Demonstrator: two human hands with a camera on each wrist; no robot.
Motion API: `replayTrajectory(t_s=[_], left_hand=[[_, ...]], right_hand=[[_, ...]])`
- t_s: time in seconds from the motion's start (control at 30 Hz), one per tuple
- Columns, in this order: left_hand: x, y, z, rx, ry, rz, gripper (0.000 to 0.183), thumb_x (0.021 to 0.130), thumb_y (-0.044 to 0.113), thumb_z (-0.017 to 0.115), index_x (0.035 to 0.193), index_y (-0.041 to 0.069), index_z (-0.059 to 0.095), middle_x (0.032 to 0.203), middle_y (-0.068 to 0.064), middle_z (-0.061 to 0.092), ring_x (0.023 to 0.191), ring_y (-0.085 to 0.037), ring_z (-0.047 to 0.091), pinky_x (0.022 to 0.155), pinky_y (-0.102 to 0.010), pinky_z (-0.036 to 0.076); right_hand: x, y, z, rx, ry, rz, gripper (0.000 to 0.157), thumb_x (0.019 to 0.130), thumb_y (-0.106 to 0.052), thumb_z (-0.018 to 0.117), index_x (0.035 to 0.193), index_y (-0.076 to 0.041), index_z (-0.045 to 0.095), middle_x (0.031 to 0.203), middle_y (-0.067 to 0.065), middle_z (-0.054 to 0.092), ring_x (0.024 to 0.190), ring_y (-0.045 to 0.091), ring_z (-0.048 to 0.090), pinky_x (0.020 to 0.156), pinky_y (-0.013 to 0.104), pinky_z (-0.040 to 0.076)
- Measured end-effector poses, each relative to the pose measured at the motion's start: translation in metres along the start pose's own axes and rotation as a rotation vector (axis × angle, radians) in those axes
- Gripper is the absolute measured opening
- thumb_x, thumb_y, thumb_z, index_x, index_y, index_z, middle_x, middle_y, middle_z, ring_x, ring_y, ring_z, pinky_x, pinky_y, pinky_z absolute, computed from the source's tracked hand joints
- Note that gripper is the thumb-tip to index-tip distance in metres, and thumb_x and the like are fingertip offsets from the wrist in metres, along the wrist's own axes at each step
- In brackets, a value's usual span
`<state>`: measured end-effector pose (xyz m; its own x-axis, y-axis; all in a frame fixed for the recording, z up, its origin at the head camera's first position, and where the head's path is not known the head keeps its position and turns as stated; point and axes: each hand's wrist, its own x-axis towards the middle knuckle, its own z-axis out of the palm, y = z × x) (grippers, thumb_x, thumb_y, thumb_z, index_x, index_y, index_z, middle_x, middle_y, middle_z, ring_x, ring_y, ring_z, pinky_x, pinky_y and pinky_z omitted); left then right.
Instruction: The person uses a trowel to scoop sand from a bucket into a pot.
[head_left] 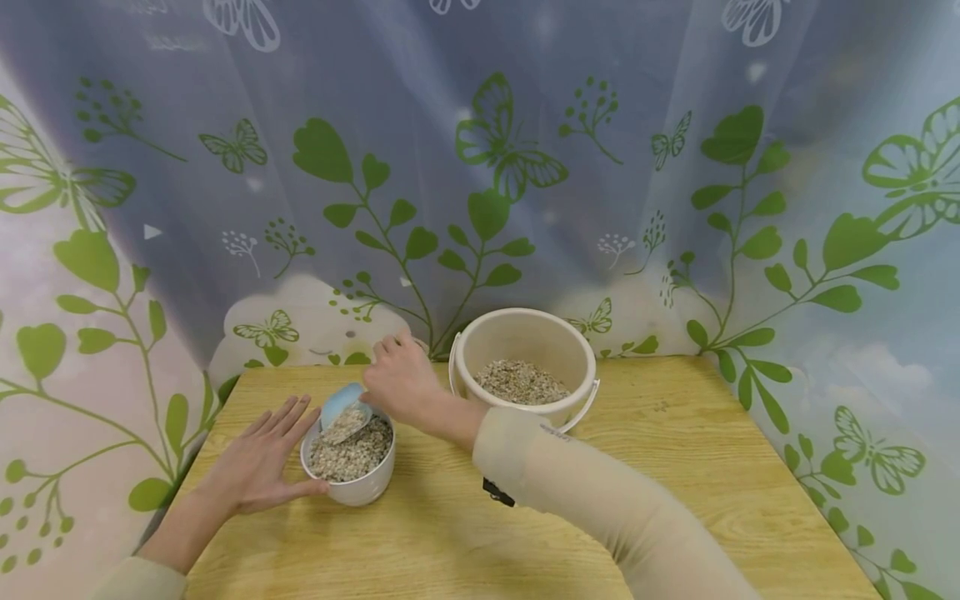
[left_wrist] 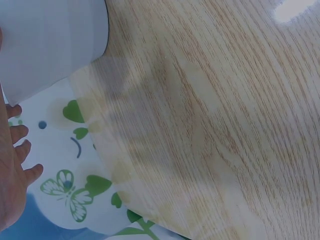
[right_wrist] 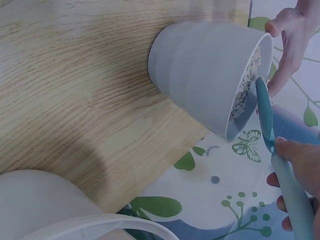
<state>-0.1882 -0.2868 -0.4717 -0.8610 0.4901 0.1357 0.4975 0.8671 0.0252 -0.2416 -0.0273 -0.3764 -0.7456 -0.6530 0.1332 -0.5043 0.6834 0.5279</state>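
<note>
A white pot (head_left: 358,492) stands at the table's left side, filled with a coarse, pale grainy mix (head_left: 352,458). My left hand (head_left: 258,458) lies against the pot's left side with its fingers stretched out and its thumb at the near rim. In my right hand (head_left: 405,379) is the handle of a light blue scoop (right_wrist: 265,115), gripped from above. The scoop's bowl (head_left: 342,404) is tilted over the pot and carries some of the mix. In the right wrist view, the scoop's tip is at the pot's mouth, with the left hand (right_wrist: 292,42) beyond.
Right of the pot stands a cream bucket (head_left: 525,321) with a white handle (head_left: 585,408), holding more of the grainy mix. Both containers stand on a wood-grain table (head_left: 465,525). A curtain (head_left: 600,183) with leaves and butterflies hangs behind.
</note>
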Motion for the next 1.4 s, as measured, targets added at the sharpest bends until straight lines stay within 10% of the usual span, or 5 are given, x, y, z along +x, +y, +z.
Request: replayTrajectory(t_s=[1.4], left_hand=[[0.001, 0.000, 0.000, -0.004, 0.004, -0.006, 0.113, 0.083, 0.080, 0.068, 0.161, 0.003, 0.041, 0.170, -0.026, 0.034, 0.156, -0.048, 0.035, 0.124, -0.066, 0.036]], right_hand=[[-0.024, 0.038, 0.015, -0.194, 0.553, -0.099, 0.045, 0.095, -0.070, 0.061, 0.085, -0.028, 0.072, 0.094, -0.009, 0.064, 0.091, 0.011, 0.056, 0.085, 0.025, 0.046]])
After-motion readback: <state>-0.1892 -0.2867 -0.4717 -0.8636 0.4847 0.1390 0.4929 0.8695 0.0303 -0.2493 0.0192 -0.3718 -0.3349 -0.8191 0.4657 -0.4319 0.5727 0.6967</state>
